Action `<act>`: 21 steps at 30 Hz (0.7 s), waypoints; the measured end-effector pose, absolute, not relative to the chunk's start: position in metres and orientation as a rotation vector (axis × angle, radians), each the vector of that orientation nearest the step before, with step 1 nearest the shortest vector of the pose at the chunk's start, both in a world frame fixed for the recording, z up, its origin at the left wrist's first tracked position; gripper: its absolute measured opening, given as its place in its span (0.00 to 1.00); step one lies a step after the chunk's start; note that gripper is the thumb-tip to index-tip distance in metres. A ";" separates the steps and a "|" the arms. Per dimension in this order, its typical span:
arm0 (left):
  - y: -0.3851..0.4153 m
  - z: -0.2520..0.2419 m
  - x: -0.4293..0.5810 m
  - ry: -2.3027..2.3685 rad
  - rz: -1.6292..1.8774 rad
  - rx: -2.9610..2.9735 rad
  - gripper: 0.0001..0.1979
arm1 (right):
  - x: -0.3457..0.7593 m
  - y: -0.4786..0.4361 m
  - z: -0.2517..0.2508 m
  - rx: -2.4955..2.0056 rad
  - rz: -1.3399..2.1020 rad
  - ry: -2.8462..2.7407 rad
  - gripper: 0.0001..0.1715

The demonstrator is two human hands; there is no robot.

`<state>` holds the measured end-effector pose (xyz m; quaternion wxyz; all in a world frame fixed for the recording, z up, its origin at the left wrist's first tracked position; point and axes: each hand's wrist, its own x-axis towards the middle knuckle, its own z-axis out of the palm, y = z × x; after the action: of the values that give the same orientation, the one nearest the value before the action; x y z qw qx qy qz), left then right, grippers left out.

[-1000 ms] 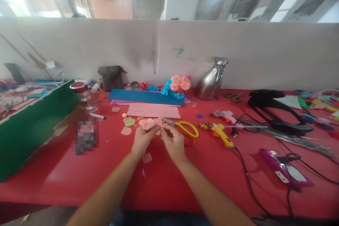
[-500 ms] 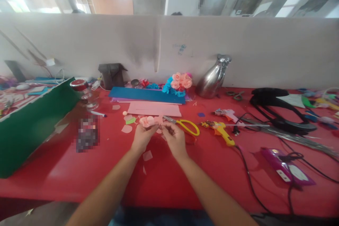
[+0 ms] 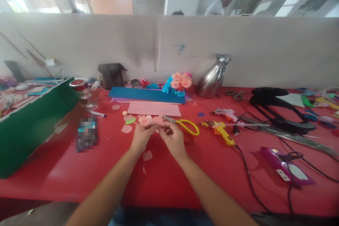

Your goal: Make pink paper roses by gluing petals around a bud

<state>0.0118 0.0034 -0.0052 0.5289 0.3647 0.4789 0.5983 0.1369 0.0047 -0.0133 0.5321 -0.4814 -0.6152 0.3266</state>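
My left hand (image 3: 143, 136) and my right hand (image 3: 173, 139) meet low over the red table, fingertips nearly touching. Both are closed in a pinch on a small pink paper petal (image 3: 154, 124), mostly hidden by the fingers. Just beyond my left hand is a pink paper flower (image 3: 144, 120); I cannot tell whether the hand touches it. Yellow-handled scissors (image 3: 188, 126) lie beside my right hand. Loose pink petals (image 3: 126, 129) and a green paper piece (image 3: 130, 120) are to the left. Pink scraps (image 3: 147, 155) lie between my forearms.
Behind are a pink sheet (image 3: 155, 108), a blue sheet (image 3: 143, 95), finished paper flowers (image 3: 181, 80) and a steel jug (image 3: 214, 77). On the right lie a yellow glue gun (image 3: 224, 135), cords and a purple power strip (image 3: 287, 167). A green board (image 3: 37, 127) stands left.
My right hand has shifted slightly left and its fingers have curled differently at the fingertips. A person has come into view beyond the partition. The things on the table have stayed put.
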 end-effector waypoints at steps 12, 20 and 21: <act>0.003 -0.005 0.010 1.232 1.380 1.140 0.07 | 0.139 0.004 -0.008 -1.177 0.848 -1.439 0.07; 0.002 -0.004 0.012 1.261 1.346 1.215 0.07 | 0.139 0.005 -0.010 -1.151 0.933 -1.374 0.08; 0.001 -0.004 0.012 1.265 1.352 1.198 0.07 | 0.139 0.005 -0.010 -1.155 0.946 -1.357 0.09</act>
<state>0.0123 0.0013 -0.0036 0.4510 0.4849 0.5119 0.5472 0.1386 0.0054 -0.0096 0.5328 -0.4843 -0.5693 0.3968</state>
